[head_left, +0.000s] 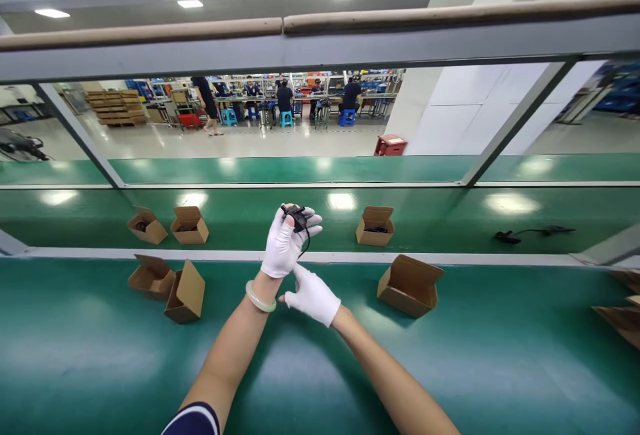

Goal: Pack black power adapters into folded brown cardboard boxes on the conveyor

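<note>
Nearest to me, the edge of a dark sleeve with a white stripe (193, 422) shows at the bottom, above a smooth, glossy green work surface (310, 382). My white-gloved right hand (315, 298) reaches in beside my left wrist, thumb held apart from the fingers; whether its fingertips touch the cord, I cannot tell. A pale, rounded bracelet (260, 298) circles my left wrist. My white-gloved left hand (285, 242) is raised, palm up, its thumb pinning a small, black, blocky device (297, 217) against it while the other fingers spread. A thin black cord (307, 242) curves down from the device toward my right hand.

I judge this to be a handling step, the device being held up and its cord minded. The next move seems to call for a firm left thumb and a light right hand on the cord.

On the near surface stand brown cardboard boxes with raised lids: one on the right (410, 288) and a touching pair on the left (185, 295). Beyond a white strip (240, 255) are three more, the right-hand one (375, 235) holding something black, and a loose black corded item (507, 238). Farthest off, past a grey metal frame (320, 52), co-workers (285, 97) sit at benches.
</note>
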The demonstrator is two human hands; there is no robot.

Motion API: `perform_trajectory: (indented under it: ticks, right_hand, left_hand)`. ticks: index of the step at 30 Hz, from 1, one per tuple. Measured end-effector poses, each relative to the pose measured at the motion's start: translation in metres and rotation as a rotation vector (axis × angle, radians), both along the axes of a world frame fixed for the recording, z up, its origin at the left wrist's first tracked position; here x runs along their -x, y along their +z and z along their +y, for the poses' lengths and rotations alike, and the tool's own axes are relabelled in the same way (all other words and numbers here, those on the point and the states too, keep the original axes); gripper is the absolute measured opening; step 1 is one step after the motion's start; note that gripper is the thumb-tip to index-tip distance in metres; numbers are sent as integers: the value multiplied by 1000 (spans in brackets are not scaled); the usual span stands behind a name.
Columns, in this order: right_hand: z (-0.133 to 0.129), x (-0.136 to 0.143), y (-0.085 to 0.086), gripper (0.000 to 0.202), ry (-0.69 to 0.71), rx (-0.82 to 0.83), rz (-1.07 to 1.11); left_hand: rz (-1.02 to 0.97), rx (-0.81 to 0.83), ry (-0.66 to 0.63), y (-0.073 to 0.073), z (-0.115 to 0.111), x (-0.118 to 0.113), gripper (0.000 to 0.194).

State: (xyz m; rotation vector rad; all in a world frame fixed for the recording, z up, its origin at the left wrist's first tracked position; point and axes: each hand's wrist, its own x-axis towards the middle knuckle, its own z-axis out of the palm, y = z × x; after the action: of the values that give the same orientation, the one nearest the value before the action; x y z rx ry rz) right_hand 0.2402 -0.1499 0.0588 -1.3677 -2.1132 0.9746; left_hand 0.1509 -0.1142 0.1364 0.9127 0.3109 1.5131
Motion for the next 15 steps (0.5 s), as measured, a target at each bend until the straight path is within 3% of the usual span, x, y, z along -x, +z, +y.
perform_trajectory:
  ticks: [3,6,11,15]
  right_hand:
    - [-15,5,-8,30,9,117,230]
    - [-25,-8,-5,19,-59,142,458]
    - [-30,-46,33,37,-351,31,677]
    - [-32,-66,57,38,-409,-53,666]
  left_hand:
    - [10,26,17,2,-12,-1,39]
    - [31,55,49,-2,-18,3,38]
    - [206,161,-12,-21,-30,-1,37]
    - [403,218,-60,-39,-41,-18,43]
